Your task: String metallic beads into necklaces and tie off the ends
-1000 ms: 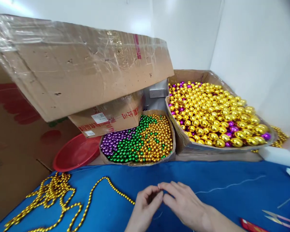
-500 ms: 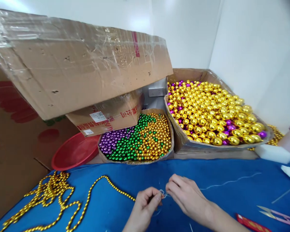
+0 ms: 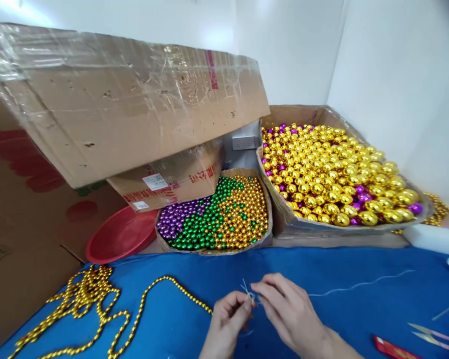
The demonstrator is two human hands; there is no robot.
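Near the front middle of the blue cloth, my left hand point(image 3: 230, 319) is closed, pinching a thin whitish string point(image 3: 250, 295) between thumb and forefinger. A small loop and a loose end of it stand up above the fingertips. My right hand point(image 3: 290, 309) is beside it, fingers curled in around the string close to the loop; its fingertips are partly hidden. A longer length of string trails rightward from behind that hand. A strand of gold beads point(image 3: 174, 279) runs from a tangled heap at the left up to my left hand.
Behind the blue cloth point(image 3: 194, 267) stand a box of purple, green and gold beads point(image 3: 213, 219) and a larger box of gold balls point(image 3: 329, 179). A red basin point(image 3: 123, 237) sits under tilted cardboard point(image 3: 134, 109). Thread snips point(image 3: 434, 336) and a red object point(image 3: 392, 347) lie at front right.
The string's loose end now sticks up above my left fingertips. My right fingers have shifted over the loop and are less tightly bunched. The view has moved slightly.
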